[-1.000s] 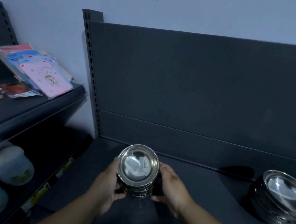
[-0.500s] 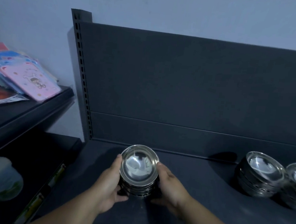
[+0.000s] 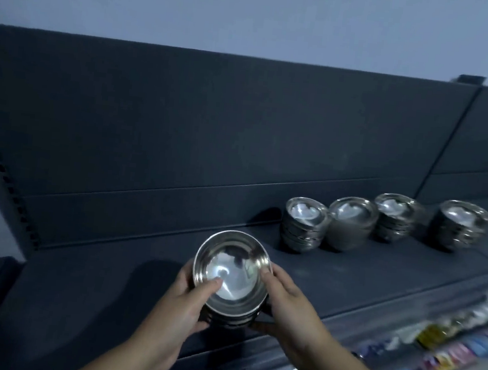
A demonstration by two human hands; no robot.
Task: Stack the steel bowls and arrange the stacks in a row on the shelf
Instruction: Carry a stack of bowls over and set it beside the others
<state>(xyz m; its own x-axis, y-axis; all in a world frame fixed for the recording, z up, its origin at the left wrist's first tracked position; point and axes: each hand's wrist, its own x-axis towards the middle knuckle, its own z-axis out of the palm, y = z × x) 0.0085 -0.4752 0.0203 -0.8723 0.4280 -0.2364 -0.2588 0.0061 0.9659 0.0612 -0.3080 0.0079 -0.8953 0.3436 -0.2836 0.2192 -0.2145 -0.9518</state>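
The left hand (image 3: 183,307) and the right hand (image 3: 293,312) each keep a curled grip round a short stack of shiny round steel bowls (image 3: 231,276) at the front of the dark grey metal shelf (image 3: 108,276). Four more bowl stacks (image 3: 352,222) stand in a row toward the shelf's back right.

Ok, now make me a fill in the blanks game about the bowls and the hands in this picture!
1. The number of hands gripping the held stack, left hand plus right hand, is ____.
2. Besides it, ____ other stacks stand in a row on the shelf.
3. The top bowl of the held stack has its open side facing ____.
Missing words: two; four; up.
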